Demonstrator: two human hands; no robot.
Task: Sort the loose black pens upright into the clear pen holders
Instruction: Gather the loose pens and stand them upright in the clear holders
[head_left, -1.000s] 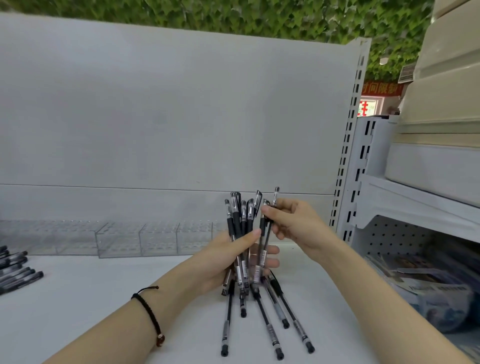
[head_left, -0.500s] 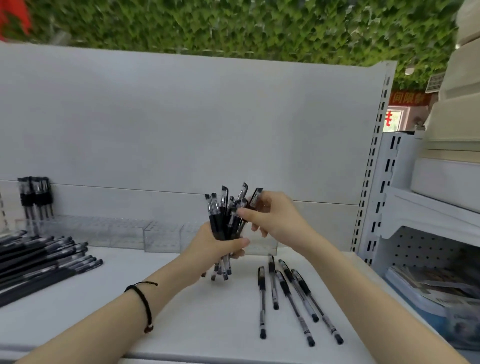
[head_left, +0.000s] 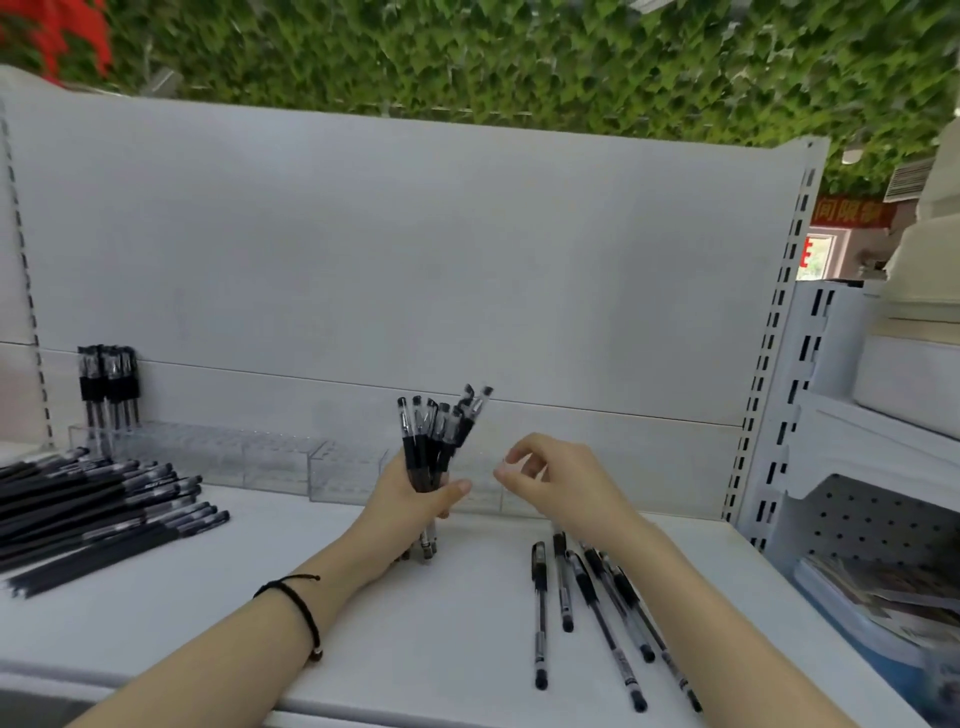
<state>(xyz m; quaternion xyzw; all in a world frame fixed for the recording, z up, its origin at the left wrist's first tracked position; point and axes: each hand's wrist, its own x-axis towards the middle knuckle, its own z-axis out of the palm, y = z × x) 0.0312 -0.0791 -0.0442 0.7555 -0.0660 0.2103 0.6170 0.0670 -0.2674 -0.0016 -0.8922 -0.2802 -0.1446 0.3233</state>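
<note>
My left hand (head_left: 410, 501) grips a bundle of black pens (head_left: 436, 431) upright, tips resting on the white shelf (head_left: 415, 639). My right hand (head_left: 556, 480) hovers just right of the bundle, fingers loosely curled, holding nothing. Several loose black pens (head_left: 587, 603) lie on the shelf under my right forearm. A row of clear pen holders (head_left: 270, 460) runs along the back panel. Several pens (head_left: 106, 384) stand upright in its far left end.
A big pile of black pens (head_left: 93, 514) lies at the left of the shelf. A white slotted upright (head_left: 769, 338) and a neighbouring shelf unit with packaged goods (head_left: 883, 608) stand at the right. The shelf's front edge is near my forearms.
My right hand has let go of the bundle's tops and drawn back to the right. The view has swung left, bringing the left pile and the standing pens into sight.
</note>
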